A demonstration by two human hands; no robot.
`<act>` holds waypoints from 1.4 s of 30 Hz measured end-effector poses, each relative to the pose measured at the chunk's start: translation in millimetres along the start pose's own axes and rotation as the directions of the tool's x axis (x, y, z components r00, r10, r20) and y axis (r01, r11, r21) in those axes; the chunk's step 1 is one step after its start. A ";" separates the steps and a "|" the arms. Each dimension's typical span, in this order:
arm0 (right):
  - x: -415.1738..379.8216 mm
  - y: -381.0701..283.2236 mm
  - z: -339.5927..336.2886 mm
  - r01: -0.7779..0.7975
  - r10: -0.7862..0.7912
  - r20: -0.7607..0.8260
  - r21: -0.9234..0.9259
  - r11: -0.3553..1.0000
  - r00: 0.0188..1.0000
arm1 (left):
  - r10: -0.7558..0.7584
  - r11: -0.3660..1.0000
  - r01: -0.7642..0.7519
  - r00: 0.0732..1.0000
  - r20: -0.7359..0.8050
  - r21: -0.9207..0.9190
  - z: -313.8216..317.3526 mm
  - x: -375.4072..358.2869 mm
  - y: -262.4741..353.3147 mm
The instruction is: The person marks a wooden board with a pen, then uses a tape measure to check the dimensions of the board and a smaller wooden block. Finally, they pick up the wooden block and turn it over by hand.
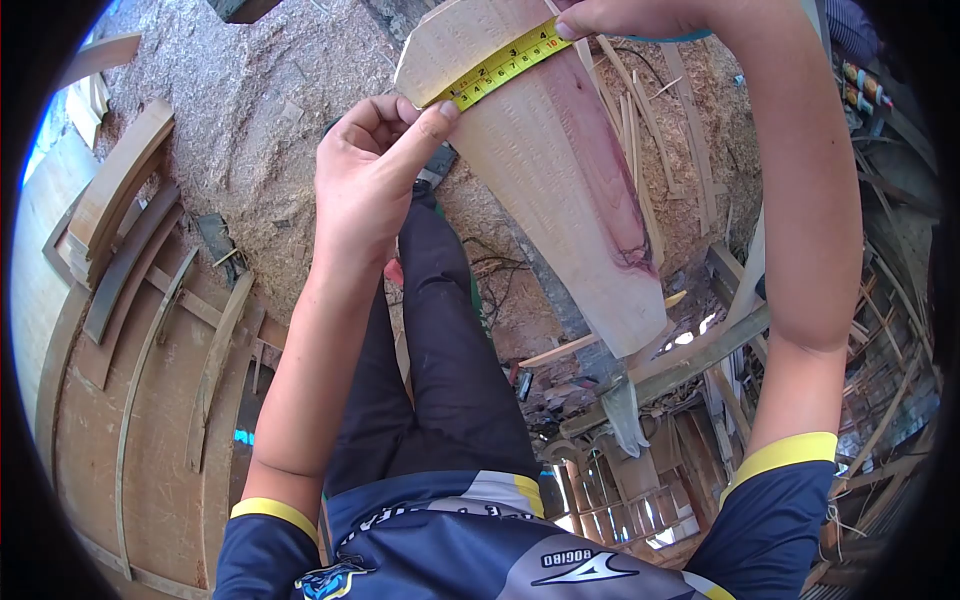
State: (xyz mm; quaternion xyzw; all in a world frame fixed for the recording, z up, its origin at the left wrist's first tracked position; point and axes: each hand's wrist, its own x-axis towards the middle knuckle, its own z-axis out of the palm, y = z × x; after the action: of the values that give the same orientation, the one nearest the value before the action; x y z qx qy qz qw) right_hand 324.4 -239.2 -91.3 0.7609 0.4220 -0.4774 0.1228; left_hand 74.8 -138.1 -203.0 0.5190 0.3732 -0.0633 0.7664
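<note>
A yellow tape measure [500, 70] is stretched across the upper part of a pale wooden board [540, 190], which has a reddish streak along its right side. My left hand [375, 165] pinches the tape's end between thumb and fingers at the board's left edge. Over at the upper right, my right hand [640, 18] has its thumb pressed on the tape near the 10 mark. A bit of teal shows beneath that hand; the rest of what it grips is hidden by the hand and the frame's edge.
Sawdust [270, 110] covers the ground beyond the board. Curved wooden pieces [125, 190] lean at the left on a brown panel [160, 400]. Thin wood strips [690, 150] lie right of the board. A hanging plastic bag [624, 415] is below the board's near end.
</note>
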 end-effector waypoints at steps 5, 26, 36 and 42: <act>0.5 -4.3 0.6 -0.112 0.112 0.024 0.021 0.993 0.993 | 0.014 1.000 -0.014 1.000 0.001 0.006 0.6 -0.3 -0.1; 2.1 5.3 6.9 -0.057 0.058 -0.018 0.046 0.997 0.998 | -0.037 0.999 0.036 0.999 0.023 0.037 -1.8 -1.2 5.0; -73.4 1.5 53.2 -0.030 0.109 -0.335 0.233 0.972 0.936 | 0.050 0.999 -0.050 0.999 0.000 0.021 -40.1 -41.8 28.0; -190.0 -23.1 106.1 -0.097 0.369 -0.361 0.590 0.802 0.856 | 0.057 0.998 -0.055 0.996 -0.063 0.037 -91.3 -79.5 74.2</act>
State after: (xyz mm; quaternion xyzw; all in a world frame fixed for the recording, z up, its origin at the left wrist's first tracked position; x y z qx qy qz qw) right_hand 205.0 -387.3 16.9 0.9011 0.1828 -0.3654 -0.1453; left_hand 7.8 -50.6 -113.5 0.5443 0.3820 -0.0317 0.7462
